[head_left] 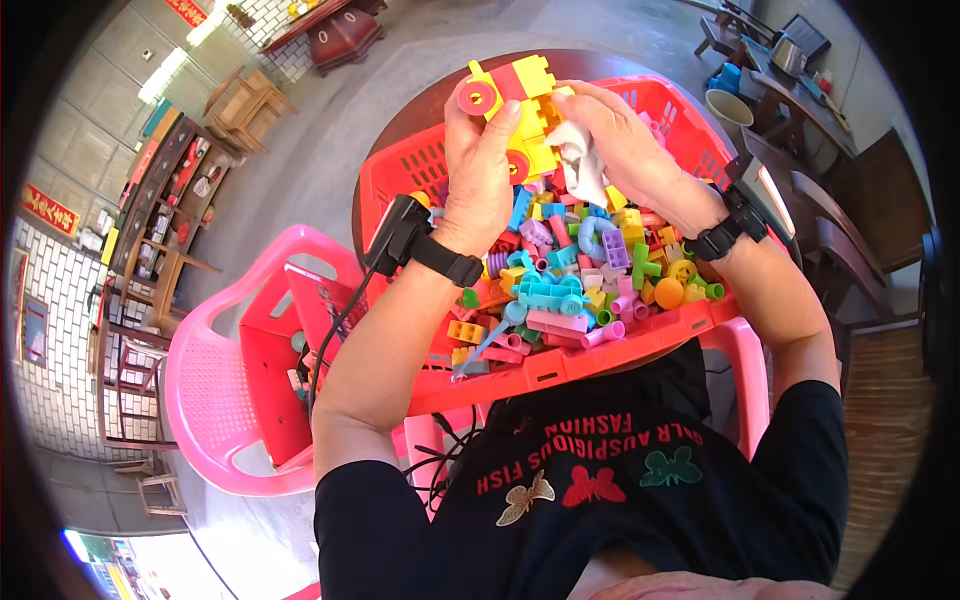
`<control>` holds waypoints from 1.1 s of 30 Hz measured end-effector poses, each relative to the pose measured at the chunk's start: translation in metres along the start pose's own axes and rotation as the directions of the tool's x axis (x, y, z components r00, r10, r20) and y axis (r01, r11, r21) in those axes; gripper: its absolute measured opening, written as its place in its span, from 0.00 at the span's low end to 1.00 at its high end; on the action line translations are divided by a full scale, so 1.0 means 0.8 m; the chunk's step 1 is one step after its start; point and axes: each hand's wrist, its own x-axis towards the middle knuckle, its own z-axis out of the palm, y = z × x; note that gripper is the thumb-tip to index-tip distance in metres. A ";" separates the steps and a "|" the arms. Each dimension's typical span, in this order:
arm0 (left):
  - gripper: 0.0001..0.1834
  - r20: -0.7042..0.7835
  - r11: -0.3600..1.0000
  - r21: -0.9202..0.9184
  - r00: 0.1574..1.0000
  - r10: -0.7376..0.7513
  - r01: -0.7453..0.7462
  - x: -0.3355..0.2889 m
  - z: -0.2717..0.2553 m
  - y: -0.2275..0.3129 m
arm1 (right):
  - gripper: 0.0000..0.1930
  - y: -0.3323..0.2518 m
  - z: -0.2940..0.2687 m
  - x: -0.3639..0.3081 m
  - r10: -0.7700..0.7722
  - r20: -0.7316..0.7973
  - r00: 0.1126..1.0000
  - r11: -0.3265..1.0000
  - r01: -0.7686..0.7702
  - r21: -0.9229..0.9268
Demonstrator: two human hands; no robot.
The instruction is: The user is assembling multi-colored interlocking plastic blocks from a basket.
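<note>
Left hand (480, 168) grips a yellow toy vehicle (536, 128), long axis slanting away leftward; right hand (632, 140) clasps white cloth (581, 165).

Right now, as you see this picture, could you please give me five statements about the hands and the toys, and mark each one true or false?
1. The left hand grips a yellow brick model with red wheels. True.
2. The right hand holds nothing. False: the right hand has a white cloth or tissue hanging from it.
3. Both wrists wear black straps. True.
4. The basket is blue. False: the basket is red.
5. The round orange piece lies among the toy bricks. True.
</note>
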 end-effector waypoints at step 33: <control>0.27 0.183 0.951 0.277 0.979 0.088 -0.138 0.007 0.002 0.008 | 0.13 -0.011 -0.020 0.011 -0.098 0.055 0.994 0.952 0.109 -0.286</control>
